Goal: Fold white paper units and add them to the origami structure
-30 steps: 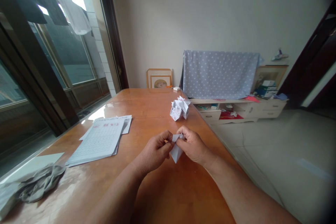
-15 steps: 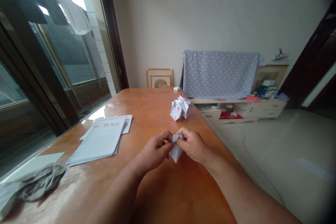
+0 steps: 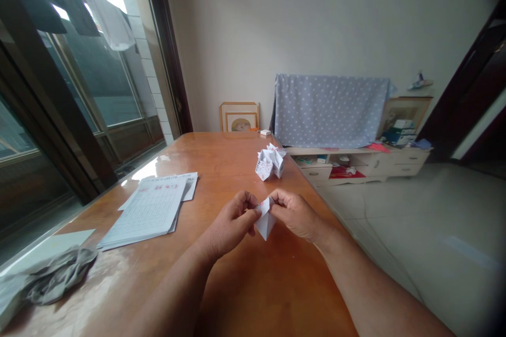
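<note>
A small piece of folded white paper (image 3: 265,225) is held above the table between my two hands, its pointed end down. My left hand (image 3: 233,219) pinches its upper left side between thumb and fingers. On the upper right side, my right hand (image 3: 294,214) grips it in the same way, and the fingertips partly hide the top folds. A little pink marking shows near the top edge. Just beyond my hands, a cluster of folded paper pieces (image 3: 270,162) with printed marks stands on the table.
The glossy brown table (image 3: 221,168) carries a stack of printed grid sheets (image 3: 148,210) on the left. A crumpled grey cloth (image 3: 63,275) lies at the near left. A small white box (image 3: 265,132) sits at the far edge. Beyond the right edge is a low white cabinet (image 3: 379,164).
Both hands have shifted their fingers slightly on the folded paper. The paper's top has turned, so a pink mark and an upper point now show.
</note>
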`<control>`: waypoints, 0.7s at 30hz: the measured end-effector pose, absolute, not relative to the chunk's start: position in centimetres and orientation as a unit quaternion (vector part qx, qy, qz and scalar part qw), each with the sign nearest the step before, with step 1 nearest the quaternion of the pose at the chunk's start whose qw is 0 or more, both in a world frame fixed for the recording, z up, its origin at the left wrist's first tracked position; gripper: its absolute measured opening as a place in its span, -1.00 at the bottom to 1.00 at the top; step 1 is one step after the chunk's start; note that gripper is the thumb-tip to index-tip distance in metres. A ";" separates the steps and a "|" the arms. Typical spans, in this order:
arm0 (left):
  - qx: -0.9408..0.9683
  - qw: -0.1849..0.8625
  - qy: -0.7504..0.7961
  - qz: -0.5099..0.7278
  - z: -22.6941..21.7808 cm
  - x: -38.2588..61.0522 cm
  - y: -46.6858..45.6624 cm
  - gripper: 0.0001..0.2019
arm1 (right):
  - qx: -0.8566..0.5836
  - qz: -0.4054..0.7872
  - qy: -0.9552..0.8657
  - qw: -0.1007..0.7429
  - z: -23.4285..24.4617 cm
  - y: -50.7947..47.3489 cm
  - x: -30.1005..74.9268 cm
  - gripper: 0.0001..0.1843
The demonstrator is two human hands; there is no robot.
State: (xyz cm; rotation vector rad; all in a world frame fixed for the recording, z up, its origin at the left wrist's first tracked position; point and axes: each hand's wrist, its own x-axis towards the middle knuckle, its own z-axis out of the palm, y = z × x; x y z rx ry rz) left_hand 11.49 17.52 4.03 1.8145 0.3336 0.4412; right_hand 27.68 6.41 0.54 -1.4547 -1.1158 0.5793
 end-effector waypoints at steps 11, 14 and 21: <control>0.763 0.601 0.144 0.191 2.6 12.2 18.2 -0.75 | -0.578 0.276 -0.485 0.595 1.3 5.9 27.6 -0.70; 0.758 0.606 0.140 0.196 2.4 12.3 18.5 -0.72 | -0.571 0.288 -0.494 0.590 1.0 6.0 27.6 -0.71; 0.718 0.546 0.273 0.335 2.8 12.2 19.0 -0.57 | -0.560 0.249 -0.513 0.601 1.0 6.2 27.5 -0.78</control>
